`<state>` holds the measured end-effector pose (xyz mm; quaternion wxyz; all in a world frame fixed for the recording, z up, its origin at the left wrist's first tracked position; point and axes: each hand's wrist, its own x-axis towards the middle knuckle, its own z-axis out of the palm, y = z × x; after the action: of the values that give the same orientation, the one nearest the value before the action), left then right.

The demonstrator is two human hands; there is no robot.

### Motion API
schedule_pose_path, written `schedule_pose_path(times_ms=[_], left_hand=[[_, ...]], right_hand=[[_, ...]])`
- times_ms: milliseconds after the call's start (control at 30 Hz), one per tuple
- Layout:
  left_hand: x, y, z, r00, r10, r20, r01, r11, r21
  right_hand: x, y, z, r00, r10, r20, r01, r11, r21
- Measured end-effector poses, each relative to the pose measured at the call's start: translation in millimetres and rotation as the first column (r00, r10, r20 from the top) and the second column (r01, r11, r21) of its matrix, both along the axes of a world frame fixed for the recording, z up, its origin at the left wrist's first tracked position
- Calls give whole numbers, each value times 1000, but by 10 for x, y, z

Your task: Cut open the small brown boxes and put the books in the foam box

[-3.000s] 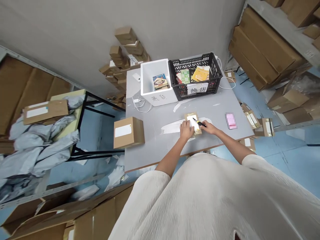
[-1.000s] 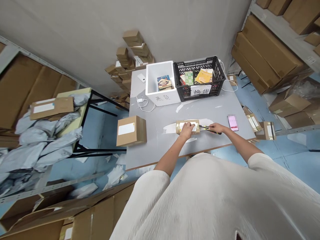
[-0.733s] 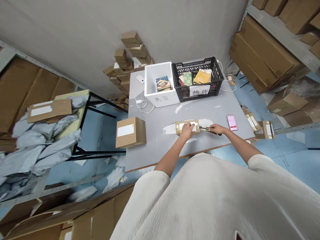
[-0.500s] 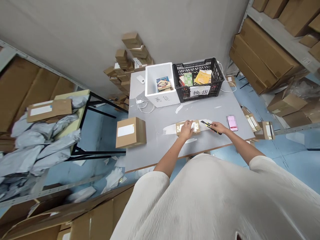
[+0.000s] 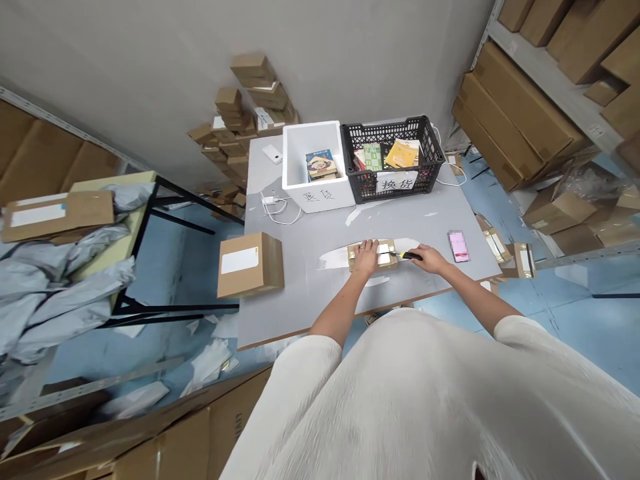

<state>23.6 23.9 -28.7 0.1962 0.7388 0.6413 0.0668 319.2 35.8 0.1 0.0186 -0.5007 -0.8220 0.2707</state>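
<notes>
A small taped cardboard box (image 5: 387, 261) with a white label lies on the grey table (image 5: 310, 287) in front of me. Laid over its left part, my left hand (image 5: 365, 255) grips and steadies it, fingers reaching toward the far edge. My right hand (image 5: 429, 259) is closed around a black and yellow utility knife (image 5: 412, 256). The knife points left, and its tip meets the right end of the box. Whether the blade is in the tape or only on it, I cannot tell.
A larger cardboard box (image 5: 250, 265) stands at the table's left edge. Behind are a white foam box (image 5: 320, 198) and a black crate (image 5: 395, 190), both holding books. A phone (image 5: 459, 246) lies to the right. Grey parcels (image 5: 85, 280) cover a side table.
My right hand has moved left, bringing the knife from beside the box to its right end. My left hand has shifted toward the box's left part. The view has moved slightly.
</notes>
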Motion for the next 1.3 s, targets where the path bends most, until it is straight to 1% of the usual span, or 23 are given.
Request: schedule_pose_path(times_ms=[100,233,367,533,567,667,733,833,933,1033,1100,1200,1300], left_hand=[[21,-27,-43,1000,10,20,-10,1000,24],[33,-57,-102,999,38,25,-38,999,12],[32,-61,-156,997,64,52,-64,998,-8],[32,-66,-217,990,79,121,-81,997,11],[30,-69,-227,987,85,133,-88,996,17],[23,-82,-254,982,93,164,-99,995,26],[26,-92,-269,980,87,179,-93,995,23],[39,-110,-274,977,91,195,-97,995,22],[8,-155,-236,972,90,217,-101,994,38],[-126,-262,-180,972,88,220,-105,992,70],[-258,-373,-169,968,123,219,-143,987,73],[-460,-572,-235,943,224,247,-239,970,35],[-599,-727,-365,883,310,353,-317,948,-41]], right_hand=[[-27,-19,-75,999,-22,25,21,999,38],[-65,-49,-160,999,-41,33,37,995,96],[-34,-89,-207,996,-67,58,57,985,164],[18,-127,-272,992,-113,51,99,972,213],[27,-121,-286,991,-129,45,116,969,218],[71,-63,-312,973,-230,20,219,946,240],[111,-3,-317,968,-250,-1,243,939,243],[142,84,-323,969,-245,-42,248,945,211],[94,132,-348,936,-323,-136,342,928,148],[-31,128,-379,911,-333,-244,355,933,52],[-138,97,-390,892,-329,-311,340,940,-19],[-298,21,-392,864,-342,-370,308,939,-150],[-431,-58,-392,852,-374,-367,301,922,-243]])
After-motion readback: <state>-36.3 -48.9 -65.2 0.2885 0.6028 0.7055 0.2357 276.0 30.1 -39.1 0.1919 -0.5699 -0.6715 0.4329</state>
